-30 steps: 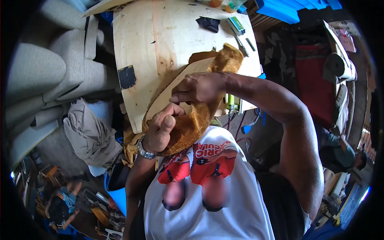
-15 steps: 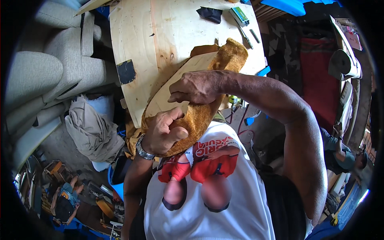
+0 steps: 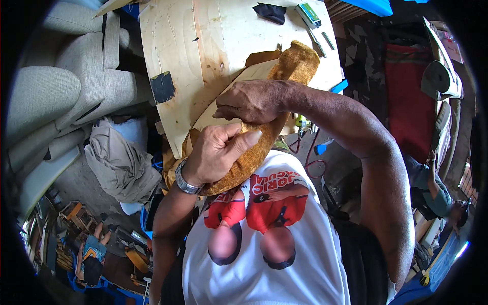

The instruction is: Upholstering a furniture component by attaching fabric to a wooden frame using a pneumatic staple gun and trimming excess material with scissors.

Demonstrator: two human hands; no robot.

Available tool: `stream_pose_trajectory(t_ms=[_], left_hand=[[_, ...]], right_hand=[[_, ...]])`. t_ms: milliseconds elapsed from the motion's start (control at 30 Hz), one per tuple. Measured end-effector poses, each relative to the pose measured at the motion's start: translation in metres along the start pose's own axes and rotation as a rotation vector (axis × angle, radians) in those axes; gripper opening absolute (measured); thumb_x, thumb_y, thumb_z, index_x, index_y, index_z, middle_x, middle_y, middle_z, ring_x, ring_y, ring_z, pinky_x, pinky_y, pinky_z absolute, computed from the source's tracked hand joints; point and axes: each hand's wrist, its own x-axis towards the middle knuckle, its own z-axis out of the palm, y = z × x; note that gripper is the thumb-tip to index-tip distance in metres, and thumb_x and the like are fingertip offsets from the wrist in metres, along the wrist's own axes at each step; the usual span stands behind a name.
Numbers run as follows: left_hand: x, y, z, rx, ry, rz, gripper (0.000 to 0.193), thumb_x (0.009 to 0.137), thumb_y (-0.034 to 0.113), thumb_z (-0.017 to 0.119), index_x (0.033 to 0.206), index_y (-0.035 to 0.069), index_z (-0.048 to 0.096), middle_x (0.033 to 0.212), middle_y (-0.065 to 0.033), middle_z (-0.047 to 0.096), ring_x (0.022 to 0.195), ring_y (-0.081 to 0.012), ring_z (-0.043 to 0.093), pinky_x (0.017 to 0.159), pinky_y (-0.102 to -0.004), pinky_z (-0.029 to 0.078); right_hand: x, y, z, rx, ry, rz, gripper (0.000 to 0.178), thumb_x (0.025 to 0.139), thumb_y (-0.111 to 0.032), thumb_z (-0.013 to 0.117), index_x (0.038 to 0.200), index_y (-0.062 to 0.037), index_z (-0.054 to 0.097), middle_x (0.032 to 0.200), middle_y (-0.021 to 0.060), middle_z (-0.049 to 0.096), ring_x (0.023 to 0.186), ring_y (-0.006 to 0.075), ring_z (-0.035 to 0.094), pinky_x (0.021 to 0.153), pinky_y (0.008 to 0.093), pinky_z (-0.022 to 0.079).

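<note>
Though brown fabric (image 3: 252, 156) runs beneath both hands (image 3: 209, 155) (image 3: 258, 100), their curled fingers' (image 3: 230, 112) hold is unclear.

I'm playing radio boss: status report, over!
Left hand, right hand: both on golden-brown plush fabric. Fabric borders pale panel. Black scrap farther up wooden tabletop, away from hands.

My right arm (image 3: 373, 140) bends sharply at the elbow, bringing my right hand (image 3: 251, 101) across, knuckles up and fingers curled. My left hand (image 3: 216, 155) sits just below it, back upward, thumb (image 3: 246, 144) stretched out toward the right.
</note>
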Motion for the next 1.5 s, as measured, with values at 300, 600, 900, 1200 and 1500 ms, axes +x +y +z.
stream_pose_trajectory(t_ms=[300, 600, 900, 1200, 1500], left_hand=[[-0.001, -0.021, -0.021, 0.039, -0.081, 0.136, 0.049, 0.096, 0.046, 0.062, 0.076, 0.002, 0.050, 0.060, 0.0006, 0.040, 0.061, -0.0074, 0.037, 0.053, -0.0296, 0.035], [-0.017, -0.049, -0.007, -0.101, 0.090, 0.137, 0.064, 0.097, 0.063, 0.042, 0.072, 0.004, 0.042, 0.067, 0.0011, 0.038, 0.064, -0.0109, 0.035, 0.057, -0.0335, 0.029], [0.046, -0.037, -0.016, -0.281, -0.105, -0.157, 0.080, 0.093, 0.077, 0.027, 0.099, 0.006, 0.063, 0.092, -0.0012, 0.066, 0.083, -0.0091, 0.059, 0.072, -0.0236, 0.047], [0.074, 0.014, 0.005, 0.176, -0.401, -0.197, 0.035, 0.099, 0.030, 0.059, 0.107, -0.003, 0.067, 0.088, -0.0004, 0.066, 0.087, -0.0038, 0.058, 0.078, -0.0233, 0.049], [0.079, -0.045, -0.014, -0.908, -0.499, -0.211, 0.043, 0.103, 0.030, 0.045, 0.124, -0.007, 0.057, 0.116, -0.0176, 0.067, 0.105, -0.0250, 0.066, 0.094, -0.0368, 0.052]], right_hand=[[0.001, -0.005, -0.001, -0.049, 0.128, -0.013, 0.026, 0.101, -0.023, 0.050, 0.096, 0.0012, 0.059, 0.083, 0.0205, 0.062, 0.084, 0.0347, 0.065, 0.077, 0.0446, 0.050], [-0.005, -0.021, -0.002, -0.059, 0.103, 0.380, 0.036, 0.102, -0.030, 0.046, 0.096, 0.0014, 0.061, 0.080, 0.0186, 0.066, 0.079, 0.0357, 0.067, 0.075, 0.0463, 0.052], [-0.060, -0.013, 0.019, 0.088, 1.373, 0.274, 0.025, 0.100, -0.025, 0.052, 0.105, -0.0021, 0.062, 0.089, 0.0191, 0.066, 0.079, 0.0299, 0.066, 0.071, 0.0409, 0.052], [-0.067, 0.130, 0.220, 1.309, 1.754, 0.239, 0.064, 0.103, -0.056, 0.027, 0.148, -0.0121, 0.038, 0.146, 0.0119, 0.045, 0.132, 0.0265, 0.044, 0.104, 0.0466, 0.041], [-0.005, 0.118, 0.175, 1.339, 1.864, -0.091, 0.081, 0.099, -0.067, 0.026, 0.150, -0.0043, 0.034, 0.140, 0.0135, 0.051, 0.128, 0.0221, 0.047, 0.109, 0.0345, 0.037]])
